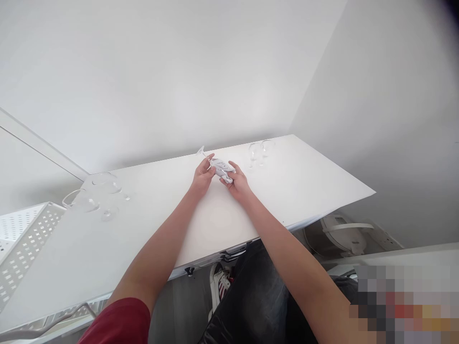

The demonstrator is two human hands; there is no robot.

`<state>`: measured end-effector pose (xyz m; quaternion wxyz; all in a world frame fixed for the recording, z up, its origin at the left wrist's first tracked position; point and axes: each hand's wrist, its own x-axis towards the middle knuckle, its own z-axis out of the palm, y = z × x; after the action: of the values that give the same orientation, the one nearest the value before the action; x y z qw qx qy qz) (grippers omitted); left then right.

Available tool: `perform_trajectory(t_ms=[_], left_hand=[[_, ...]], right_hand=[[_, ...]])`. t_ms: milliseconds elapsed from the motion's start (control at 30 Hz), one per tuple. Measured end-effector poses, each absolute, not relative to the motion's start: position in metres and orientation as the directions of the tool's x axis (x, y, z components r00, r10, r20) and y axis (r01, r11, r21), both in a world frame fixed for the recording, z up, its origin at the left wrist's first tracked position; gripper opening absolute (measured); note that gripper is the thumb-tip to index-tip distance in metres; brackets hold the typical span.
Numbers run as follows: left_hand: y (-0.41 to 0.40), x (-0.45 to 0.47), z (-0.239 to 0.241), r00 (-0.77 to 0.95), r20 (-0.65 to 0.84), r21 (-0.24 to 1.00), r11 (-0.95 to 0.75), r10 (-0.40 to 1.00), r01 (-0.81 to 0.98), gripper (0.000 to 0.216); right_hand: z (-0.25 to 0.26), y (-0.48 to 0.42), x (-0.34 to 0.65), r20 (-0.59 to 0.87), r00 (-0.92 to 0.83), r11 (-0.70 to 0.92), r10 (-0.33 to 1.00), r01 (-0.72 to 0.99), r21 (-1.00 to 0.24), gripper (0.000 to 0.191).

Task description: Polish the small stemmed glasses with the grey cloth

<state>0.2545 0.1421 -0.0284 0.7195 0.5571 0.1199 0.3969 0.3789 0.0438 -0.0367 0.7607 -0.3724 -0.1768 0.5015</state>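
Both of our hands are closed and meet around one glass (202, 150) and a white cloth (223, 167), raised over the table (222, 215). Our left hand (203, 177) grips the glass near the stem, whose foot sticks out beyond the fingers, tilted up and away to the left. Our right hand (239, 184) has its fingers bent around the cloth at the bowl end; whether the cloth goes inside the bowl or only covers it, we cannot tell. To the left of our hands, well apart from them, stand two glasses (107, 215) on the table; beyond our right hand, nearer to it, are two more glasses (254, 151), faint against the white. We judge the step in hand to be wiping or drying the held glass, with the left hand as the support and the right hand as the worker. As we see it, the next move calls for a firm yet gentle left grip at the stem while the right hand turns the cloth around the bowl, with little sideways force, since a thin stem could snap under twisting.
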Motion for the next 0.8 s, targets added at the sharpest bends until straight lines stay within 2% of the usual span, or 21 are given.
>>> perform_trajectory(t_ms=[100, 267, 467, 567, 700, 767, 800], left_hand=[[0.144, 0.253, -0.028, 0.608, 0.308, 0.876, 0.03, 0.732, -0.481, 0.058], [0.148, 0.25, -0.026, 0.505, 0.274, 0.864, 0.022, 0.818, -0.504, 0.046], [0.149, 0.248, -0.025, 0.487, 0.24, 0.882, 0.022, 0.84, -0.472, 0.044], [0.152, 0.247, -0.026, 0.465, 0.209, 0.859, 0.066, 0.86, -0.508, 0.04], [0.151, 0.246, -0.023, 0.62, 0.196, 0.848, 0.186, 0.759, -0.496, 0.049], [0.147, 0.246, -0.02, 0.675, 0.217, 0.863, 0.185, 0.705, -0.47, 0.052], [0.145, 0.246, -0.019, 0.685, 0.235, 0.871, 0.163, 0.69, -0.463, 0.05]], right_hand=[[-0.039, 0.046, 0.383, -0.129, 0.473, 0.212, 0.871, -0.601, -0.771, 0.033], [-0.04, 0.044, 0.381, 0.0, 0.686, 0.352, 0.728, -0.375, -0.857, 0.031], [-0.032, 0.038, 0.38, 0.098, 0.789, 0.499, 0.606, -0.281, -0.82, 0.033], [-0.031, 0.035, 0.379, 0.098, 0.828, 0.421, 0.553, -0.176, -0.89, 0.029], [-0.03, 0.032, 0.376, 0.122, 0.828, 0.241, 0.547, -0.016, -0.97, 0.042], [-0.029, 0.033, 0.375, 0.123, 0.841, 0.226, 0.526, 0.001, -0.974, 0.041], [-0.028, 0.034, 0.375, 0.099, 0.831, 0.24, 0.548, -0.042, -0.97, 0.039]])
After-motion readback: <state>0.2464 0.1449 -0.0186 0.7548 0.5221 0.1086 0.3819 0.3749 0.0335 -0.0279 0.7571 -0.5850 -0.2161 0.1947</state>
